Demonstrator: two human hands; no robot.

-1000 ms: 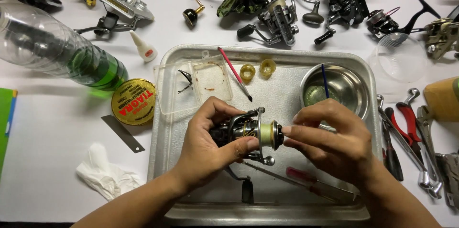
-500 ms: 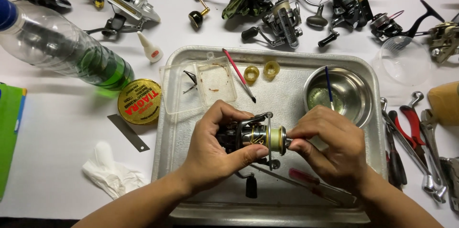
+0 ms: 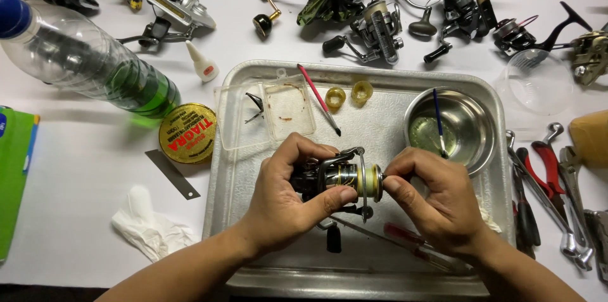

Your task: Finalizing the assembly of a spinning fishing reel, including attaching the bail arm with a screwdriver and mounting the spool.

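Metal tray [image 3: 247, 169] on the white table [image 3: 82, 213] carries the work: left hand [image 3: 285, 204] clamped around a black-and-gold spinning reel [image 3: 339, 178], held just above the tray; right hand [image 3: 437, 204] pinching the spool end with fingertips. Risk, as I judge it: a loose fingertip grip lets the spool slip and drop onto the screwdriver [image 3: 405, 242] lying beneath. Steel bowl [image 3: 451, 128] with brush sits near the right hand; an elbow-out twist could knock it.
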